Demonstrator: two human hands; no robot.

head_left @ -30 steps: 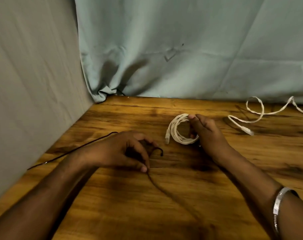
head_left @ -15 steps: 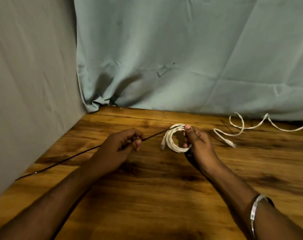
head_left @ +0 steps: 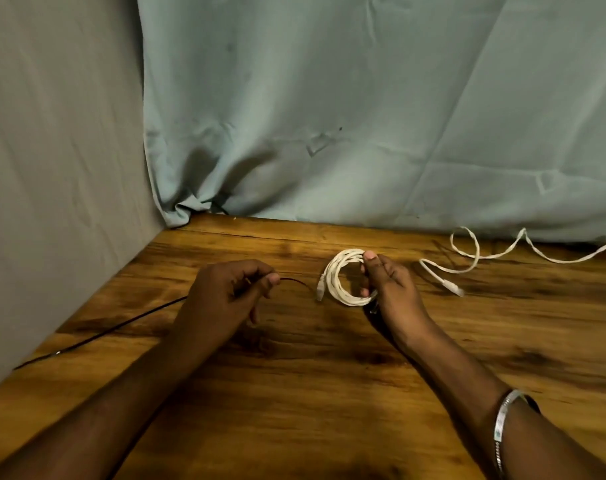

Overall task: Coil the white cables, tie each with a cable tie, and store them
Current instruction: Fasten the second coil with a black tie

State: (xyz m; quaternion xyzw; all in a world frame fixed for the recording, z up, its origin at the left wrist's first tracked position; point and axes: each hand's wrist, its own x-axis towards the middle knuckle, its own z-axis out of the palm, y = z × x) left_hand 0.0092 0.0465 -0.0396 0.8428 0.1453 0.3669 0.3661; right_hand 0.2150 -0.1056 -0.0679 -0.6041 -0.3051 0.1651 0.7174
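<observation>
Tabletop (head_left: pixel 329 393) of warm brown wood grain fills the lower half of the head view, its far edge meeting a pale teal cloth backdrop (head_left: pixel 363 116) at twelve o'clock and its left edge running along a grey fabric wall (head_left: pixel 52 150) toward nine o'clock. The right hand (head_left: pixel 389 289) sits just right of centre, fingers and thumb curled around a small coil of white cable (head_left: pixel 341 280); the coil stands tilted on its rim, its plug end hanging at the coil's nine o'clock side. The left hand (head_left: pixel 232 292), near the coil at its nine o'clock but apart from it, pinches a thin black cable tie (head_left: pixel 128 323) between thumb and curled fingers. A short end of the tie pokes out toward the coil, while the long part trails across the wood toward eight o'clock, ending near the tabletop's left edge. A second, loose white cable (head_left: pixel 467 261) lies uncoiled at two o'clock, snaking along the foot of the backdrop and running off the right edge of the view, its plug pointing toward the middle. A silver bangle (head_left: pixel 502 427) circles the right wrist. Bare wood stretches from both forearms down to six o'clock.
</observation>
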